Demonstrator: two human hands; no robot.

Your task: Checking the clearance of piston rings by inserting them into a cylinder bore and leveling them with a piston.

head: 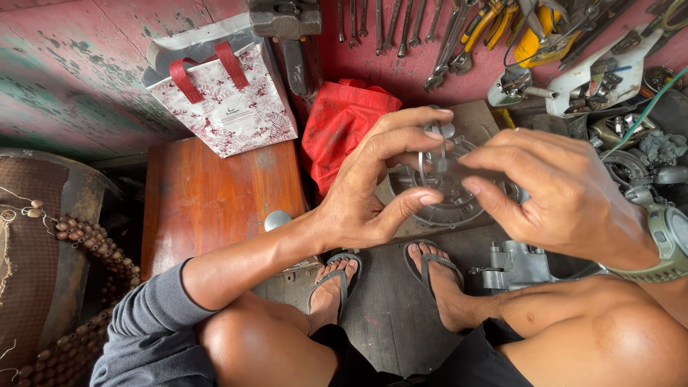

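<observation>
Thin metal ring (432, 154) held at chest height above round engine cover (459, 201); pinched by left hand (373, 186) fingertips; right hand (552, 186) fingers curled, touching rim; judged light, springy, slippery; best gripped at edges.

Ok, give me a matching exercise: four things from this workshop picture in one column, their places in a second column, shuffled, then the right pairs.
Things:
1. patterned paper bag
2. red plastic bag
3. wristwatch
4. wire ring

Places:
A. pinched between the fingers of both hands
B. on the right hand's wrist
C. on top of the wooden box
D. leaning against the red wall

Pairs: 1-C, 2-D, 3-B, 4-A
</observation>
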